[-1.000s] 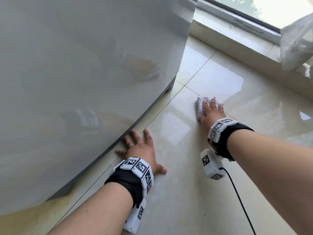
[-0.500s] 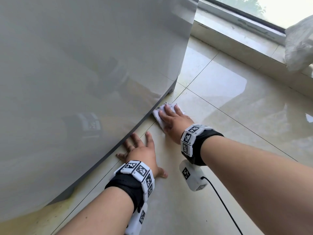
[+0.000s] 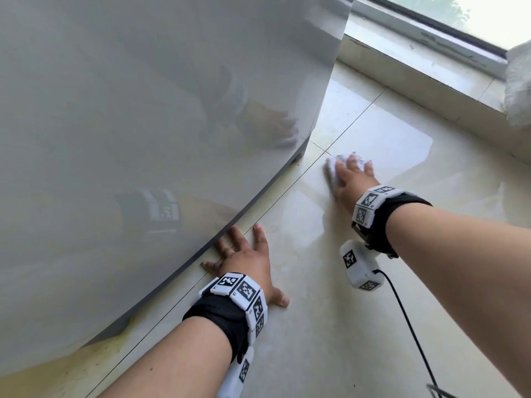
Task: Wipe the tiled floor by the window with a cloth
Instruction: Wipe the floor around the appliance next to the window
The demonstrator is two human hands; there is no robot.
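Pressing the white cloth (image 3: 332, 168) to the tiled floor (image 3: 373, 326) under my right hand (image 3: 349, 179), fingers straight and flat on top, not curled round it.

Item: cloth, bunched beneath my right fingers and palm, showing past the fingertips and on the thumb side. Edges: a grey glossy panel (image 3: 143, 124) stands to the left of both hands, its lower corner near the cloth but apart from it; the window ledge (image 3: 416, 81) runs well beyond my right fingertips, with a white bag (image 3: 518, 81) on it far to the right. Open room: bare glossy tile ahead and to the right of my right hand. My left hand (image 3: 247, 259) lies released, spread flat on the floor, its fingertips reaching under the panel's bottom edge. A black cable (image 3: 408, 320) trails back from my right wrist.
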